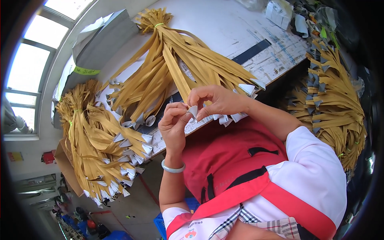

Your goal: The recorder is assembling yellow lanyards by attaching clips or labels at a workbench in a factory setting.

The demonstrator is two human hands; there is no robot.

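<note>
Above the near edge of the table, my two hands meet at the end of a mustard strip (179, 78) that looks like zipper tape. A small white cone-shaped tab (193, 111) sits at this end. My left hand (173, 124), with a pale bangle on the wrist, pinches the tab from the left. From the right, the thumb and fingers of my right hand (214, 102) close on it too. The strip runs back to a bundle (160, 25) tied near its far end. Other strips in the bundle carry similar white tabs; fingertips partly hide the held one.
At the left lies another bundle of tabbed strips (86, 140), hanging over the edge. More strips with grey tabs (332, 104) hang at the right. A dark flat bar (252, 52) rests on the worn white table (218, 24). A grey folded sheet (105, 44) stands by the window.
</note>
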